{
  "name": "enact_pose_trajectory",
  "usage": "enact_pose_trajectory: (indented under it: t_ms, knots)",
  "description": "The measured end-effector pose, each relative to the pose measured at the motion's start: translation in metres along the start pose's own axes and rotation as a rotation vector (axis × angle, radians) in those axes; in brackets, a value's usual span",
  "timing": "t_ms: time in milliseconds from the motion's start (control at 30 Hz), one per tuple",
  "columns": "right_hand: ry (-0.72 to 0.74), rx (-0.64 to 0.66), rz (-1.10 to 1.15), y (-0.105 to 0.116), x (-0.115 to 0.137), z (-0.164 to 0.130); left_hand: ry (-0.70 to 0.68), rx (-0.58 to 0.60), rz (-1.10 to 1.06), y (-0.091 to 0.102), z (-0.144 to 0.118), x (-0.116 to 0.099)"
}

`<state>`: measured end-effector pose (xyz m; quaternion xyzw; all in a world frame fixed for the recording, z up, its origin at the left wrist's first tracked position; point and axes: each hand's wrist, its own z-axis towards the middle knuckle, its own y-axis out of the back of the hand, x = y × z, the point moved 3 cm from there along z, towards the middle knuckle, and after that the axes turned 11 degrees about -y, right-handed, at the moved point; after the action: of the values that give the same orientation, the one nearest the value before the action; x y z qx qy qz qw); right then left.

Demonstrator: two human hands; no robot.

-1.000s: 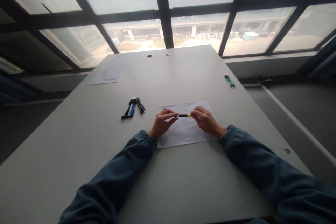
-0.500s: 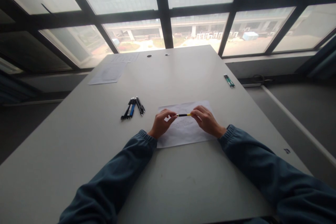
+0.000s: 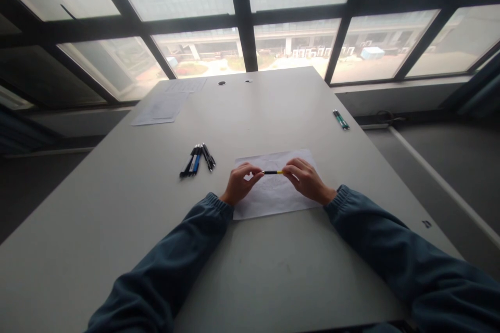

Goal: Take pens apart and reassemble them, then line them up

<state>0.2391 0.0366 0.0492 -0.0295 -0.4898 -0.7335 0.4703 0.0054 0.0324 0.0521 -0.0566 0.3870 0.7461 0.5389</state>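
Note:
Between my two hands a black and yellow pen (image 3: 272,172) is held level above a sheet of white paper (image 3: 273,199). Finger and thumb of my left hand (image 3: 239,182) pinch its black end, the tip hidden by the fingertips. My right hand (image 3: 307,179) pinches the yellow end. Faint marks show on the paper, which lies flat on the white table under both hands. To the left of my left hand rests a group of pens (image 3: 197,159), mostly black with a blue one among them.
Two green pens (image 3: 341,119) lie near the table's right edge. Printed sheets (image 3: 160,108) cover the far left corner. Round holes (image 3: 222,83) sit near the far edge, and a small dark mark (image 3: 426,224) is at the right. Windows stand beyond the white table (image 3: 117,229).
Almost nothing differs. Both hands keep their pinch on the pen, which has shifted only very slightly.

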Motion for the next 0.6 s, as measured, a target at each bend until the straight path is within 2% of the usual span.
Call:
enact_pose_trajectory:
  t_ms: [300, 600]
  knots:
    - [-0.028, 0.064, 0.045, -0.0027, 0.0000, -0.0006, -0.028, 0.010, -0.016, -0.0006, 0.0001, -0.0023]
    - [-0.045, 0.059, 0.115, -0.0043, -0.0052, -0.0017, -0.058, 0.026, -0.020, -0.0005, 0.0020, -0.0059]
